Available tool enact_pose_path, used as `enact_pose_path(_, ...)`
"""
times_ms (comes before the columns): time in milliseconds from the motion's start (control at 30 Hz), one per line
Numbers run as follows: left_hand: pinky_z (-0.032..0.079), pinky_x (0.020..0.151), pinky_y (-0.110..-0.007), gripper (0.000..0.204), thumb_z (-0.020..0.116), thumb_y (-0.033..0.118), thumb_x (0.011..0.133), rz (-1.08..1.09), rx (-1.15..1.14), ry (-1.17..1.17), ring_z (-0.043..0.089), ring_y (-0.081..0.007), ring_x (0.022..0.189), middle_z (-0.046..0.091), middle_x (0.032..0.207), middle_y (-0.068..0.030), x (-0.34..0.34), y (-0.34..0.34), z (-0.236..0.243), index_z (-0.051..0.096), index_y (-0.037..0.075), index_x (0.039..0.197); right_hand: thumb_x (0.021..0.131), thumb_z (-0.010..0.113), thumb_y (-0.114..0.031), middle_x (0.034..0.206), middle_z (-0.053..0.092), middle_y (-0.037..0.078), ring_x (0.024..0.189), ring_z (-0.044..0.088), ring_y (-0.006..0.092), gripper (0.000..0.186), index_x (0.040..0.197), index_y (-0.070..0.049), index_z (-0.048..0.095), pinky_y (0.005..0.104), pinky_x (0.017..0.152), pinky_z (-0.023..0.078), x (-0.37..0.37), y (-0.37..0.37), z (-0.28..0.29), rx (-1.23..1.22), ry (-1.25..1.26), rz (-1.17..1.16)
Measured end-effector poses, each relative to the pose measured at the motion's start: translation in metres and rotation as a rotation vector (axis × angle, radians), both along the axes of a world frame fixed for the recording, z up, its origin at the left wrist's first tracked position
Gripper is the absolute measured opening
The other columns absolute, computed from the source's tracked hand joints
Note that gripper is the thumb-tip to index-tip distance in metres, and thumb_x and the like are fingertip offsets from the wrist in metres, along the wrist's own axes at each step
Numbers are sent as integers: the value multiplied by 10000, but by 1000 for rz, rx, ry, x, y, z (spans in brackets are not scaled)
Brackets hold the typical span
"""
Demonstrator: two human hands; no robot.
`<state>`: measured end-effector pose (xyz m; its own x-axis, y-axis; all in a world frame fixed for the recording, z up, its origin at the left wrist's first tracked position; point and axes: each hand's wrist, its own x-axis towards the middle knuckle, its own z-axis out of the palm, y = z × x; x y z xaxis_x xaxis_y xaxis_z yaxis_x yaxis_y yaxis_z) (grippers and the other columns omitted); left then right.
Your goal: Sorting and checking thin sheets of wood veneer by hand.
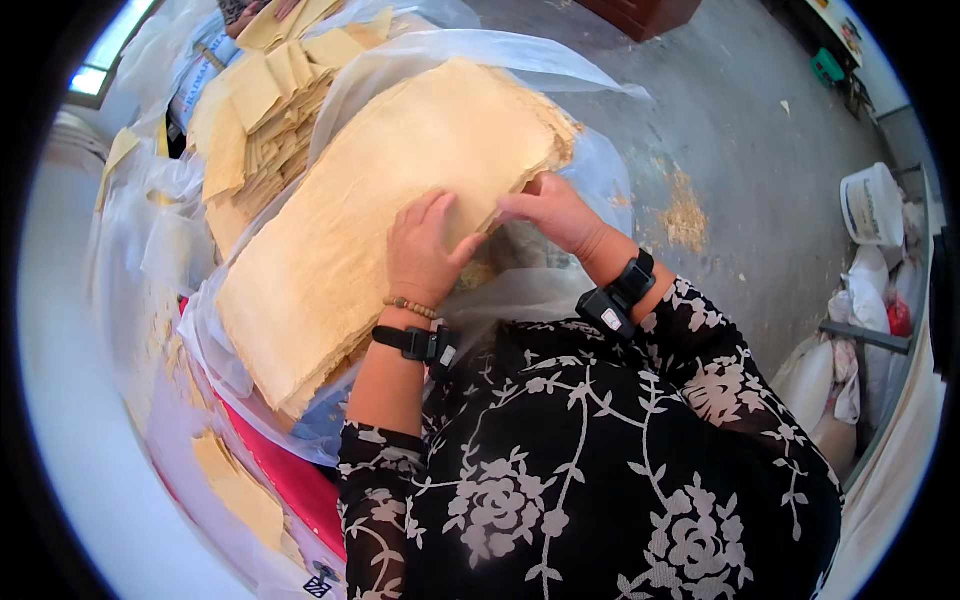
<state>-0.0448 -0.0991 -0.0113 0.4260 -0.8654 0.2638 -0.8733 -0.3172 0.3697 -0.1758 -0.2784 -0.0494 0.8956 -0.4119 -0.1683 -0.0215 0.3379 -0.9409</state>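
Observation:
A thick stack of large, thin, pale yellow sheets (390,150) with ragged edges lies in front of me on clear plastic film. My left hand (425,245) rests on the top sheet near the stack's near edge, its fingers spread and the thumb out to the side. At that same edge, farther right, my right hand (560,210) pinches the rim of the sheets between thumb and curled fingers. How many layers it grips is hidden. Both wrists wear black straps with small devices.
Folded yellow sheets (265,110) are piled at the upper left, below another person's hand (286,8). Plastic film (470,50) surrounds the stack. Crumbs (685,212) litter the grey floor. A white bucket (872,205) and sacks (805,385) stand on the right.

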Motion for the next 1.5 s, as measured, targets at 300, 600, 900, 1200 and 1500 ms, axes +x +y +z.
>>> enact_pose_path(300, 469, 997, -403, 484, 769, 362, 827, 0, -80, 38, 594, -327, 1145, 661, 1224, -131, 5, -7, -5, 671, 30, 1165, 932, 629, -177, 1210, 652, 122, 1004, 670, 201, 447, 1324, 23, 545, 320, 818, 582, 0, 5, 15, 269, -94, -32)
enact_pose_path(600, 506, 866, -419, 445, 750, 422, 818, 61, -23, -13, 615, -315, 1015, 680, 1114, -107, 2, -17, 3, 697, 56, 1065, 1001, 583, -276, 1267, 620, 103, 1093, 641, 219, 456, 1373, -27, 497, 352, 855, 575, -3, 5, 15, 225, -167, 15)
enact_pose_path(900, 516, 873, -404, 425, 676, 445, 870, 40, -84, -1, 645, -321, 992, 712, 1055, -119, 4, -15, 0, 703, 67, 1063, 1025, 514, -206, 1179, 669, 145, 1038, 680, 265, 340, 1299, -6, 543, 427, 868, 583, -1, 0, 5, 323, -190, -8)
enact_pose_path(1200, 561, 698, -406, 264, 638, 294, 881, 239, 179, -195, 701, -318, 805, 732, 959, -116, -18, -28, 4, 717, 105, 1047, 953, 624, -236, 1035, 703, 129, 868, 710, 236, 340, 1165, 29, 639, 357, 657, 616, 14, 19, 27, 39, 66, -188)
enact_pose_path(1500, 550, 683, -367, 270, 535, 260, 999, 562, -685, 248, 693, -245, 787, 724, 918, -133, 49, 16, 33, 675, 29, 1007, 952, 630, -305, 1016, 711, 124, 797, 716, 225, 396, 1200, 3, 615, 320, 600, 598, 25, 25, 12, 169, 224, -338)
